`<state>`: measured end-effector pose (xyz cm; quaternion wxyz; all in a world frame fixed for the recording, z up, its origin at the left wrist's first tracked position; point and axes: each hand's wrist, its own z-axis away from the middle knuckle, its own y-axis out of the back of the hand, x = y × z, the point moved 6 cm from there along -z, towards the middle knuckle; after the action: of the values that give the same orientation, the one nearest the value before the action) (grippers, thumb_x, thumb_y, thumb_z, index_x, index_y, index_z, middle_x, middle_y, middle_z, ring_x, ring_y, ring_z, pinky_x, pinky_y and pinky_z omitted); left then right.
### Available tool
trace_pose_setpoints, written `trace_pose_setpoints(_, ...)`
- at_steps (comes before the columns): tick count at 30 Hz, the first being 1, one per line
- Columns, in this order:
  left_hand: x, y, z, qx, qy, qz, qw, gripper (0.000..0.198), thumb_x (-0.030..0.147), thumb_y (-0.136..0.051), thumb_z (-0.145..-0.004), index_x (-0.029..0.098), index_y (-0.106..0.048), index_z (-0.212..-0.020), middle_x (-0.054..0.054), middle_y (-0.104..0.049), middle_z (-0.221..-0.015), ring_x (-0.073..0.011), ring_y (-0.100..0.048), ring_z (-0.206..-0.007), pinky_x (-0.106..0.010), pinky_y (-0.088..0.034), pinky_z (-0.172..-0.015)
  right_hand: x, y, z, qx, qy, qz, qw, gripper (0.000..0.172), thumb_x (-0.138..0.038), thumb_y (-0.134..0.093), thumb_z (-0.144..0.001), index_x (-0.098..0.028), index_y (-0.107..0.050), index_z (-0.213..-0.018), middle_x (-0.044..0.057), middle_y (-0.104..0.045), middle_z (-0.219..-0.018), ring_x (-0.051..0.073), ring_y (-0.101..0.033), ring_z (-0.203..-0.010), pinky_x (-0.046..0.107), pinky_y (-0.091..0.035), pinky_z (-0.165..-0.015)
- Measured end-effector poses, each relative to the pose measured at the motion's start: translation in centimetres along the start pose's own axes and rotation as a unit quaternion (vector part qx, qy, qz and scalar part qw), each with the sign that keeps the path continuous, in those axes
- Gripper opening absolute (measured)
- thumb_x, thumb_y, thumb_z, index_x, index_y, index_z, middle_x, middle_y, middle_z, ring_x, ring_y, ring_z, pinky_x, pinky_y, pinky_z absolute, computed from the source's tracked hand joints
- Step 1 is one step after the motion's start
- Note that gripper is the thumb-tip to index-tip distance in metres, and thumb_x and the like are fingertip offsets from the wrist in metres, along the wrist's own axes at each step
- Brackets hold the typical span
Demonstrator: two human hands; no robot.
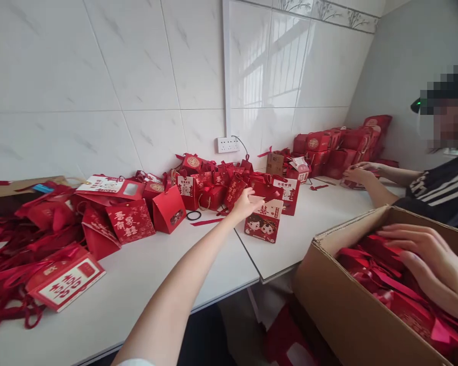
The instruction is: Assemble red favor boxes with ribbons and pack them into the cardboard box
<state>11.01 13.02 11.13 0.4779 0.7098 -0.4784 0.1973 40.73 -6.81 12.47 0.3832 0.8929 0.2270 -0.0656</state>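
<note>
My left hand (248, 204) reaches across the table to the upper left corner of a red and white gift box (262, 223) printed with a cartoon couple. That box stands on the tabletop; the thumb and forefinger are apart, and whether they touch it is hard to tell. My right hand (433, 262) is inside a cardboard carton (339, 290), fingers stretched over red gift boxes (408, 315) with ribbons. Its fingertips rest at a red box (383, 250) near the carton's far side. Just behind the couple box stands another red and white box (291, 195).
Red gift boxes (132, 222) and loose ribbons (13, 274) crowd the table's left and back. More boxes (339, 147) are stacked at the far right. A power strip (228, 145) is on the tiled wall. At right a co-worker's hands (361, 175) handle a red box.
</note>
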Motion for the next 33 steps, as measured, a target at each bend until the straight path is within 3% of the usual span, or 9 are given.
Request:
trace_pose_setpoints(2,0.5,-0.8,-0.3,-0.021,-0.007,0.023,0.999,0.017,0.026,-0.065,-0.072,0.014,-0.058,-0.082,-0.011,-0.069,-0.087,-0.0227,-0.065,-0.082,-0.034,-0.050,-0.072,-3.8,0.0,-1.3,-0.025,0.061,-0.018,0.998,0.027,-0.051,-0.034,-0.090,-0.031,-0.051,-0.093,0.012,-0.058,-0.098,0.022,-0.062,-0.087,0.036,-0.053,-0.071)
trace_pose_setpoints(5,2.6,-0.8,1.7,-0.014,-0.034,0.061,0.997,0.015,0.031,-0.059,-0.078,0.017,-0.056,-0.074,-0.006,-0.069,-0.081,-0.0182,-0.065,-0.077,-0.028,-0.049,-0.070,-7.5,-1.4,-1.9,-0.071,0.091,-0.011,0.993,0.013,-0.035,-0.042,-0.091,-0.028,-0.050,-0.096,0.009,-0.055,-0.102,0.021,-0.060,-0.092,0.034,-0.051,-0.076)
trace_pose_setpoints(9,6.8,-0.2,6.7,-0.035,-0.110,0.104,0.988,0.020,0.040,-0.057,-0.080,0.020,-0.055,-0.079,-0.002,-0.068,-0.079,-0.0158,-0.065,-0.076,-0.024,-0.048,-0.067,-9.6,-3.4,-3.3,-0.080,0.082,-0.013,0.993,0.025,-0.035,-0.046,-0.088,-0.022,-0.047,-0.108,0.012,-0.053,-0.108,0.024,-0.057,-0.098,0.039,-0.049,-0.081)
trace_pose_setpoints(12,9.0,0.0,9.7,-0.056,-0.153,0.117,0.980,0.018,0.037,-0.053,-0.084,0.020,-0.052,-0.081,-0.002,-0.066,-0.079,-0.0145,-0.064,-0.075,-0.022,-0.048,-0.063,-10.4,-3.7,-4.9,-0.064,0.059,-0.092,0.992,0.015,-0.031,-0.046,-0.087,-0.019,-0.051,-0.095,0.009,-0.060,-0.093,0.021,-0.059,-0.087,0.035,-0.050,-0.073)
trace_pose_setpoints(14,9.3,0.1,10.8,-0.061,-0.154,0.115,0.980,0.016,0.036,-0.052,-0.085,0.020,-0.051,-0.082,-0.001,-0.064,-0.080,-0.0133,-0.063,-0.074,-0.021,-0.047,-0.062,-11.1,-4.0,-5.7,-0.091,0.033,-0.163,0.982,0.009,-0.025,-0.046,-0.086,-0.019,-0.052,-0.085,0.005,-0.062,-0.080,0.017,-0.060,-0.075,0.029,-0.049,-0.066)
trace_pose_setpoints(18,9.2,0.0,11.0,-0.078,-0.131,0.116,0.982,0.016,0.035,-0.057,-0.081,0.020,-0.053,-0.085,0.000,-0.062,-0.080,-0.0127,-0.061,-0.072,-0.022,-0.047,-0.066,-12.4,-4.7,-5.9,-0.121,0.004,-0.250,0.961,0.006,-0.022,-0.050,-0.083,-0.017,-0.053,-0.081,0.002,-0.062,-0.072,0.012,-0.058,-0.064,0.024,-0.049,-0.060)
trace_pose_setpoints(21,9.3,-0.3,10.5,-0.111,-0.076,0.203,0.970,0.025,0.035,-0.060,-0.078,0.021,-0.055,-0.098,-0.001,-0.063,-0.086,-0.0123,-0.061,-0.071,-0.023,-0.048,-0.067,-12.6,-5.4,-5.8,-0.114,-0.030,-0.291,0.949,0.009,-0.026,-0.050,-0.084,-0.017,-0.052,-0.081,0.001,-0.061,-0.072,0.012,-0.058,-0.064,0.025,-0.050,-0.059)
trace_pose_setpoints(27,10.3,0.2,10.2,-0.072,0.012,0.262,0.962,0.025,0.039,-0.061,-0.077,0.018,-0.054,-0.066,0.005,-0.050,-0.052,-0.0066,-0.045,-0.044,-0.016,-0.034,-0.042,-12.8,-5.9,-5.7,-0.098,-0.053,-0.346,0.932,0.010,-0.029,-0.051,-0.084,-0.020,-0.050,-0.087,0.001,-0.059,-0.078,0.013,-0.059,-0.072,0.026,-0.051,-0.065)
trace_pose_setpoints(33,10.3,0.1,10.3,-0.067,0.051,0.298,0.951,0.029,0.042,-0.064,-0.074,0.018,-0.052,-0.064,0.007,-0.042,-0.046,-0.0044,-0.035,-0.039,-0.016,-0.028,-0.038,-13.0,-5.5,-5.3,-0.122,-0.037,-0.361,0.924,0.010,-0.025,-0.051,-0.084,-0.019,-0.050,-0.091,0.002,-0.059,-0.081,0.013,-0.058,-0.074,0.025,-0.048,-0.066)
